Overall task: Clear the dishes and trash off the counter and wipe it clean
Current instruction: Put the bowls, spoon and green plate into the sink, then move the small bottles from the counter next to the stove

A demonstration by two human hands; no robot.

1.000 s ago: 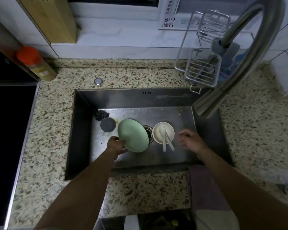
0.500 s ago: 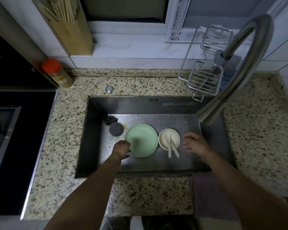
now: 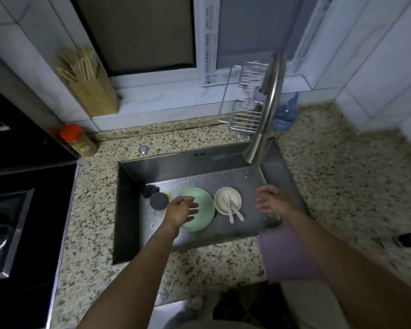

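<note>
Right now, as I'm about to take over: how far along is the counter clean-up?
Done: the green plate and white bowl with two spoons lie in the sink. In hand: nothing; the left hand is open over the plate, the right hand open beside the bowl. Left: a small dark object sits on the counter, and the purple cloth lies untouched, so wiping seems undone.

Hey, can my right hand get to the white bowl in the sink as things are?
Probably yes. The right hand hovers open just right of the white bowl, only bare sink floor between them, and nothing sits over the bowl.
</note>
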